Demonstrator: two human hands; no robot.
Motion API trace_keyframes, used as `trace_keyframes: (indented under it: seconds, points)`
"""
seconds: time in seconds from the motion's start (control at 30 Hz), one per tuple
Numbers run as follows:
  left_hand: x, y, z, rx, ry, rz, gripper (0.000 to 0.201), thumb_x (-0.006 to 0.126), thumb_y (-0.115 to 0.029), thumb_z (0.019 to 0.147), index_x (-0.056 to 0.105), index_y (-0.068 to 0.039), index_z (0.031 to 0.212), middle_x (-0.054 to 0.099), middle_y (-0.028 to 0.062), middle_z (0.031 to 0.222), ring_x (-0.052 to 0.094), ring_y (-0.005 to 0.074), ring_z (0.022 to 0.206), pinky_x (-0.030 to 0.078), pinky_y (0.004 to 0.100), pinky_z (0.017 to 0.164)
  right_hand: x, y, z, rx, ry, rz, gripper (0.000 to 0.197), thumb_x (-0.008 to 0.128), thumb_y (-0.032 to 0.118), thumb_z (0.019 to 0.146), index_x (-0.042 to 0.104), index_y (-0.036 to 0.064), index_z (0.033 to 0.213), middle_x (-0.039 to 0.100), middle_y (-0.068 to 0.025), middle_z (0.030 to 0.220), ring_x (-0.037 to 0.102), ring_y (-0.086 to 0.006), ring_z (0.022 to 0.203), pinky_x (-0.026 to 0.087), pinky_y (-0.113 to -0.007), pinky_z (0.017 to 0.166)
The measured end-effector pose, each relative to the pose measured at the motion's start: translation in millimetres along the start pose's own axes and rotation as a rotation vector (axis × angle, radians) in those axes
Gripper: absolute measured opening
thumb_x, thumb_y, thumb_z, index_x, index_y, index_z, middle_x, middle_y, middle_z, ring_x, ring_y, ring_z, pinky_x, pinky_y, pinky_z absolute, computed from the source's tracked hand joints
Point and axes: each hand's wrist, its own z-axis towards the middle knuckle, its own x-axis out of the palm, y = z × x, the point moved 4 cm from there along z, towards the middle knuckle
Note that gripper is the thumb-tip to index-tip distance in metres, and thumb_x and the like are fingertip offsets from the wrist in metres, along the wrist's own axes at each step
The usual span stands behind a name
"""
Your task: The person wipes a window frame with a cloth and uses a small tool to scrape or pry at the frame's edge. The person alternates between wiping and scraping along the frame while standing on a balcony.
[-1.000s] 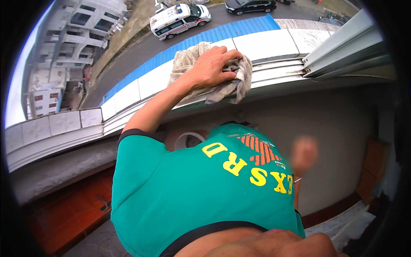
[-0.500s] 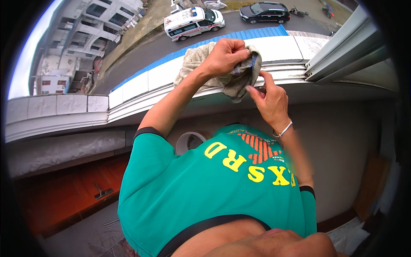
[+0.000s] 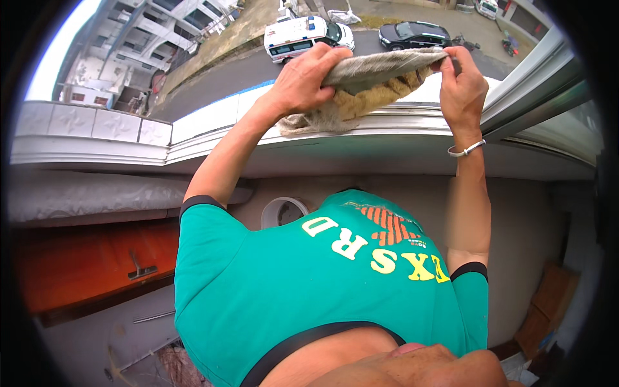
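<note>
A dirty grey-brown cloth (image 3: 380, 74) is stretched between my two hands above the white window track (image 3: 400, 126). My left hand (image 3: 308, 79) is closed round its left part, thumb toward me. At the cloth's right corner, my right hand (image 3: 463, 90) pinches the edge between thumb and fingers. The underside shows brown stains, and a bunched lower part hangs by my left hand, touching or close to the sill. A light bracelet circles my right wrist.
Right of my right hand rises the window frame (image 3: 532, 77). A white bucket (image 3: 273, 213) stands below the sill. On the orange-red panel (image 3: 84, 258) at left lies a squeegee-like tool (image 3: 142, 271). Outside, a white van (image 3: 300, 37) and a dark car (image 3: 412, 35) are on the road.
My hands have moved apart and the bunched cloth is now spread between them. The right hand has gone up and right and now grips the cloth's corner.
</note>
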Motion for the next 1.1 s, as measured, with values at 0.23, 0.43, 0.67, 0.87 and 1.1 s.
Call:
trace_keyframes:
  seconds: [0.23, 0.43, 0.67, 0.87, 1.1]
  points:
    - [10.6, 6.2, 46.3, 0.062, -0.130, -0.251, 0.032, 0.060, -0.012, 0.096, 0.061, -0.003, 0.127, 0.068, 0.0175, 0.109, 0.066, 0.0340, 0.103, 0.050, 0.0386, 0.094, -39.3, -19.1, 35.3, 0.064, -0.168, -0.181, 0.010, 0.063, 0.013, 0.096, 0.063, 0.0048, 0.101, 0.072, -0.0140, 0.081, 0.073, -0.0298, 0.076, 0.056, -0.038, 0.069]
    - [24.2, -8.8, 85.0, 0.132, -0.115, -0.573, 0.037, 0.049, -0.031, 0.107, 0.064, 0.002, 0.112, 0.065, 0.0124, 0.104, 0.060, 0.0289, 0.096, 0.048, 0.0377, 0.087, -65.4, -49.8, 50.5, 0.021, -0.325, -0.291, 0.011, 0.064, 0.013, 0.095, 0.065, 0.0056, 0.102, 0.072, -0.0138, 0.084, 0.072, -0.0302, 0.077, 0.055, -0.040, 0.070]
    - [31.3, -69.9, 135.5, 0.165, -0.248, -1.029, 0.043, 0.050, -0.037, 0.109, 0.057, -0.004, 0.083, 0.044, -0.0103, 0.074, 0.036, 0.0036, 0.070, 0.036, 0.0218, 0.062, -91.3, -73.1, 53.9, 0.247, -0.394, -0.369, 0.018, 0.060, 0.011, 0.092, 0.065, 0.0055, 0.109, 0.072, -0.0161, 0.092, 0.070, -0.0314, 0.083, 0.054, -0.040, 0.078]
    - [102.2, -159.9, 69.5, 0.478, 0.708, -0.884, 0.049, 0.063, -0.035, 0.100, 0.060, 0.002, 0.131, 0.064, 0.0170, 0.114, 0.063, 0.0282, 0.107, 0.048, 0.0394, 0.096, -82.5, -20.5, 15.9, 0.200, -0.144, -0.446, 0.034, 0.058, 0.003, 0.090, 0.060, 0.0068, 0.123, 0.070, -0.0194, 0.102, 0.069, -0.0357, 0.090, 0.053, -0.044, 0.083]
    - [100.4, -89.3, 48.8, 0.053, 0.456, -1.061, 0.022, 0.064, -0.015, 0.095, 0.070, -0.005, 0.113, 0.064, 0.0082, 0.110, 0.062, 0.0188, 0.095, 0.052, 0.0359, 0.083, -82.5, 22.5, -16.3, 0.213, -0.002, -0.462, 0.023, 0.061, 0.008, 0.097, 0.067, 0.0054, 0.118, 0.070, -0.0153, 0.096, 0.065, -0.0253, 0.075, 0.052, -0.036, 0.072]
